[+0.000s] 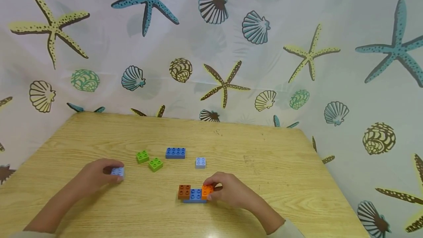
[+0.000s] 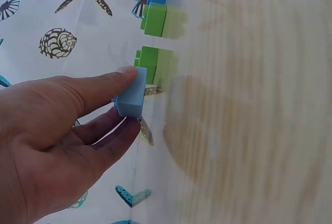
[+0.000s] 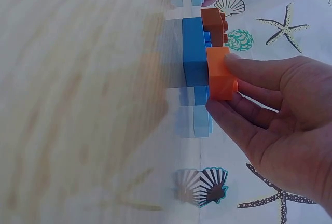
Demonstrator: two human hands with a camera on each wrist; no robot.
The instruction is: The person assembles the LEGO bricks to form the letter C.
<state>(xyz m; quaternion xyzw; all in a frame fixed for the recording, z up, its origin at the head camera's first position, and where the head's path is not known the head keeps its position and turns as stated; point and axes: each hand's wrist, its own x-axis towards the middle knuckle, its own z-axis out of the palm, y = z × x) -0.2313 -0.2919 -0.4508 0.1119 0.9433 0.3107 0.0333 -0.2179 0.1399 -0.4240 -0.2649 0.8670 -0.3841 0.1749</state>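
My left hand (image 1: 99,175) pinches a light blue toy brick (image 2: 132,94) between thumb and fingers, close over the left part of the table. On the right, thumb and fingers of my right hand (image 1: 229,190) grip an orange brick (image 3: 221,73), which sits on the right end of a blue brick (image 1: 195,196). A brown brick (image 1: 184,192) is on that blue brick's left end, jutting out a little past it. Between the two, blue studs show.
Two green bricks (image 1: 143,156) lie in the middle left of the wooden table (image 1: 264,157). Beyond them is a longer blue brick (image 1: 175,153), and a second light blue brick (image 1: 200,162) lies to its right. A curtain with starfish and shells (image 1: 185,94) hangs behind the table.
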